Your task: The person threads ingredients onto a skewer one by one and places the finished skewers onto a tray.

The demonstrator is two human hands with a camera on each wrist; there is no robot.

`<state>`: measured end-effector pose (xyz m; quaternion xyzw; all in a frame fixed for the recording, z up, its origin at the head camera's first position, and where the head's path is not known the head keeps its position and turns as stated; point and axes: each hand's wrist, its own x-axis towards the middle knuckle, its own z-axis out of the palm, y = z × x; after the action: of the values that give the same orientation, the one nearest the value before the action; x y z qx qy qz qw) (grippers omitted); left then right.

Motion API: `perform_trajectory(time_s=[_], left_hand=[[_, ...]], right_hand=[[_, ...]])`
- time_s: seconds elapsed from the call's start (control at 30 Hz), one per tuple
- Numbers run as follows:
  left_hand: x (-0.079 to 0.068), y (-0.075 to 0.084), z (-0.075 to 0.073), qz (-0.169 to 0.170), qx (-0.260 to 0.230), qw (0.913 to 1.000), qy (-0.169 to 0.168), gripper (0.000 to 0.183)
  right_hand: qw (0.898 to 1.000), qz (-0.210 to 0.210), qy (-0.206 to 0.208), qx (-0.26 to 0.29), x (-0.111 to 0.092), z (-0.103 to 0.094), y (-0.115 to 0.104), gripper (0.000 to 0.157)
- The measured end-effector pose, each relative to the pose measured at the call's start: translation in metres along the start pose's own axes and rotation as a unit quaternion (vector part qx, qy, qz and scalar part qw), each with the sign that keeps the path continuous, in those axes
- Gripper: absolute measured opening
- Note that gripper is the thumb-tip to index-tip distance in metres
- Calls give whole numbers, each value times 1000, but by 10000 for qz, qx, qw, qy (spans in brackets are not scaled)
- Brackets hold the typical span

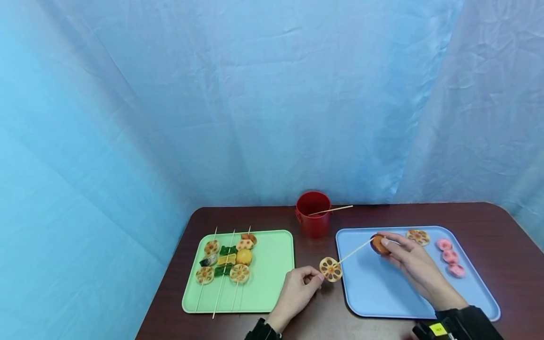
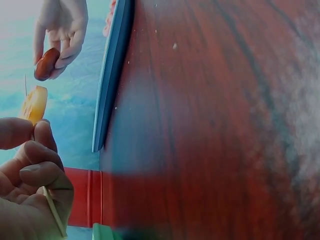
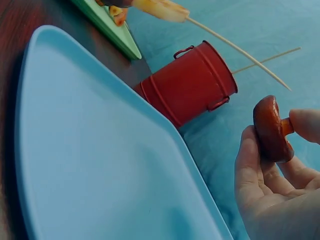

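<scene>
My left hand (image 1: 297, 290) pinches a thin wooden skewer (image 1: 354, 251) just below a lotus root slice (image 1: 330, 269) threaded on it. The skewer's bare end slants up to the right. My right hand (image 1: 414, 264) holds a brown mushroom (image 3: 267, 129) above the blue tray, thumb at its stem and fingers at the cap. In the right wrist view a small gap separates the skewer's pointed tip (image 3: 288, 88) from the mushroom. The skewer's lower end (image 2: 54, 212) passes under the curled fingers in the left wrist view.
On the green tray (image 1: 272, 283) at left lie three loaded skewers. The blue tray (image 1: 382, 302) carries another lotus root slice (image 1: 418, 237) and three pink pieces (image 1: 450, 256). Behind, between the trays, stands a red bucket (image 1: 313, 222) with a skewer leaning in it.
</scene>
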<state>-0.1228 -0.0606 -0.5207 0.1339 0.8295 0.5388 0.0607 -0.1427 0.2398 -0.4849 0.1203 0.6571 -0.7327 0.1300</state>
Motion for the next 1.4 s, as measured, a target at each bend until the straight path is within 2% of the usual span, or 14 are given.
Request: perform_trajectory(time_s=[0.23,0.37,0.53,1.07,1.4], left_hand=[[-2,1,1,99,-20,9999,-95,18],[-2,0,2,262,208,9994,-56,16],[-2,-3,4,161,237,9996,-83,17],[0,-2,5,-78,242,9997,-61,17],[2,-1,6,-181,167,9997,-80,18]], right_hand=[[9970,-130,-129,746,-1,2,0,42],[9966,-127,-40,808,-1,5,-2,54],[9979,-185,89,614,-1,8,-5,70],[9980,-433,0,471,-3,12,-1,51],[9974,-649,134,282,-2,17,1,54]])
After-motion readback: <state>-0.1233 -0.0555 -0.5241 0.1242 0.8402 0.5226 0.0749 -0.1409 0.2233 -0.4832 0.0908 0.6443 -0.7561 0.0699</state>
